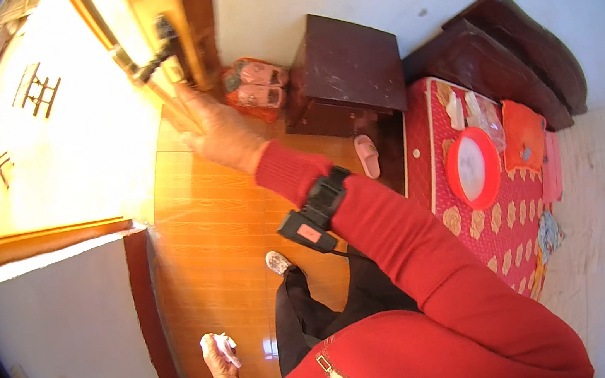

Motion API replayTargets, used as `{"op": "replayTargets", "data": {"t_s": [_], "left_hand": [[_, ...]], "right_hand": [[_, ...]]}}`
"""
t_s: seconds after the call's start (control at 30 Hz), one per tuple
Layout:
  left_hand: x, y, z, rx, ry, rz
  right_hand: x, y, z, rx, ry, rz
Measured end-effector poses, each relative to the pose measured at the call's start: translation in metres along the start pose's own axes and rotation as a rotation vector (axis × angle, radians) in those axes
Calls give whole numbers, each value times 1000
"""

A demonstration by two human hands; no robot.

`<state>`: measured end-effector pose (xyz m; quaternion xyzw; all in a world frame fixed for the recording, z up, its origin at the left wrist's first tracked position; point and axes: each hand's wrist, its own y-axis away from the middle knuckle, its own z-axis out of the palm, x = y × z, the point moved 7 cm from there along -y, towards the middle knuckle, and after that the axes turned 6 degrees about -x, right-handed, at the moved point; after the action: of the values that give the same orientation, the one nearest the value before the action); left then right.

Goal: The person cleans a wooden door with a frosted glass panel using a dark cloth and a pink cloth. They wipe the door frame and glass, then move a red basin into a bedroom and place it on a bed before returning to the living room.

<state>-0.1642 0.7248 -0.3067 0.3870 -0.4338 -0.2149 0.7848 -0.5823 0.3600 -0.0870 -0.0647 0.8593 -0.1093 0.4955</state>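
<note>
My right arm stretches out to the upper left, and my right hand (224,134) grips the edge of a wooden door (196,25). Just above those fingers is the door's dark handle (167,45). Down at the lower left, my left hand (221,367) is closed round a crumpled white cloth or tissue (226,347); which of the two I cannot tell. Part of the white piece is hidden by the fingers.
A bright doorway opens at the left beside a white wall (65,326). Pink slippers (259,84) lie on a red bag by a dark cabinet (346,65). On the right, a red basin (474,167) sits on a flowered bed (490,239). One pink slipper (367,156) rests on the floor.
</note>
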Motion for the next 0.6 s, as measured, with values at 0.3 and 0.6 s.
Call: {"op": "replayTargets", "data": {"t_s": [0.3, 0.6], "left_hand": [[3, 2, -32, 141, 78, 72], [81, -12, 18, 170, 73, 174]], "right_hand": [[26, 17, -33, -70, -266, 125], [113, 59, -57, -110, -345, 477]]}}
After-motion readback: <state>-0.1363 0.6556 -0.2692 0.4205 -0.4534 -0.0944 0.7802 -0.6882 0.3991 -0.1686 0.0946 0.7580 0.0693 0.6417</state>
